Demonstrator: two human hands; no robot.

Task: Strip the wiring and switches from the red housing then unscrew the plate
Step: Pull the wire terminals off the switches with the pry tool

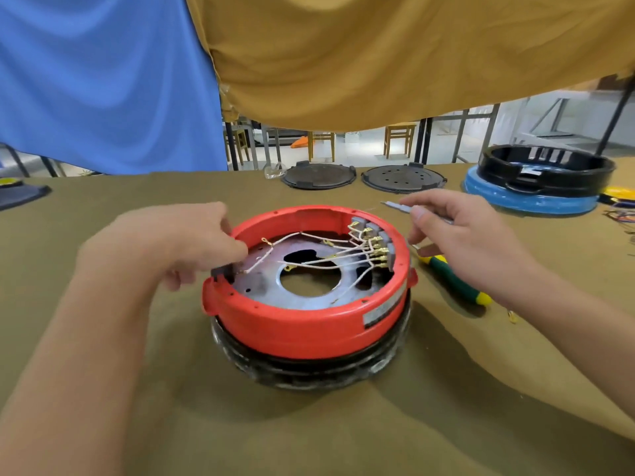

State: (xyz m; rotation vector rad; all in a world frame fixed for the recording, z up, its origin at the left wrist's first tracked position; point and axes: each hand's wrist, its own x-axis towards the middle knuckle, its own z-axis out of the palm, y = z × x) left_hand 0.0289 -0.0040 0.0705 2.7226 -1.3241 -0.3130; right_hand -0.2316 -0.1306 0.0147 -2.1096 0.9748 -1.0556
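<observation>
Red housing between two hands
The left hand (pixel 192 242) curls on the red housing's (pixel 305 324) 9 o'clock rim; the right hand (pixel 457 235) pinches a thin metal tool (pixel 398 207) at 2 o'clock. White wires (pixel 319 255) cross inside.

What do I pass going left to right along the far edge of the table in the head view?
Dark flat object at the left edge → solid black round lid → perforated black round lid → black housing on a blue base.
</observation>
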